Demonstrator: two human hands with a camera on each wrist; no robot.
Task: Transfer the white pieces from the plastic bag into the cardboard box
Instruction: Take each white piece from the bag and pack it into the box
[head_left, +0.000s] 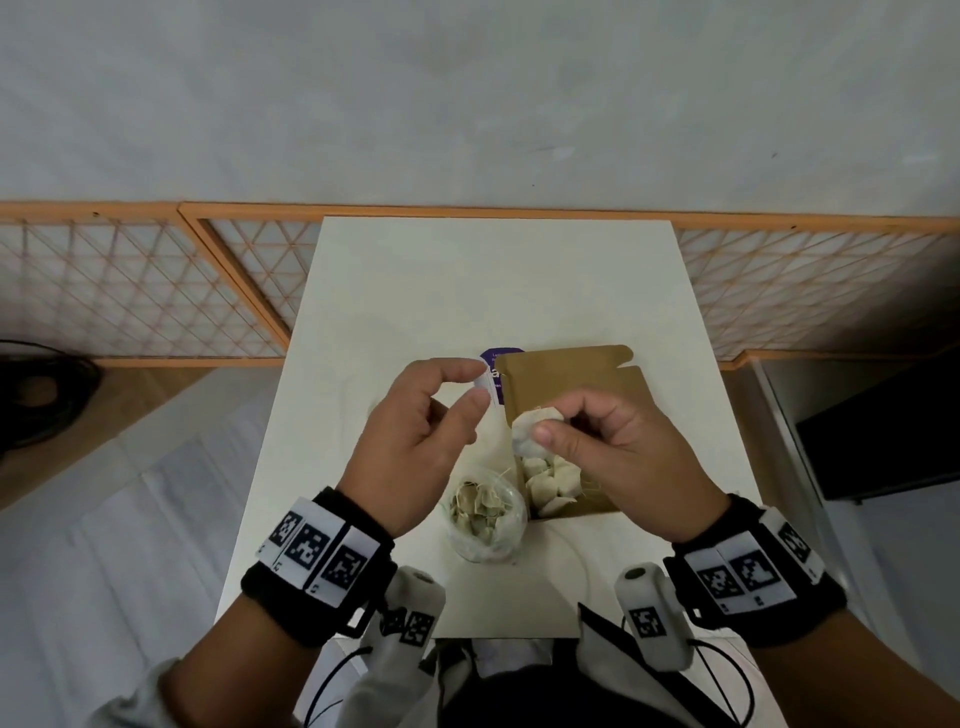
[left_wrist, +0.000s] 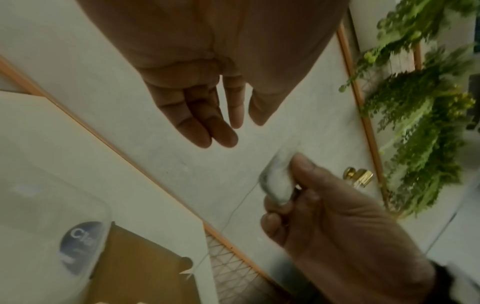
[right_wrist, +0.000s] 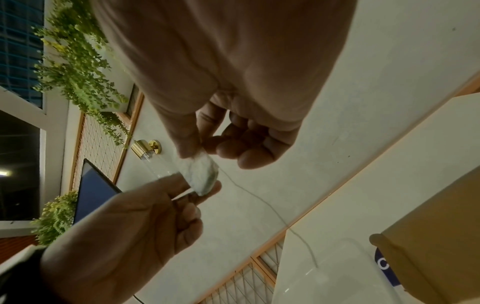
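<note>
Right hand pinched white piece above cardboard box; left hand loose, empty. Best released low, thread clear.

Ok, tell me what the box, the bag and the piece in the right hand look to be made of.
Box: plain brown cardboard, matte, with cut flaps. Bag: thin clear plastic, glossy; the pieces show through it. White piece, pinched by the right hand: likely soft paper or fabric mesh, matte and crumpled, with a thread trailing in the right wrist view.
</note>
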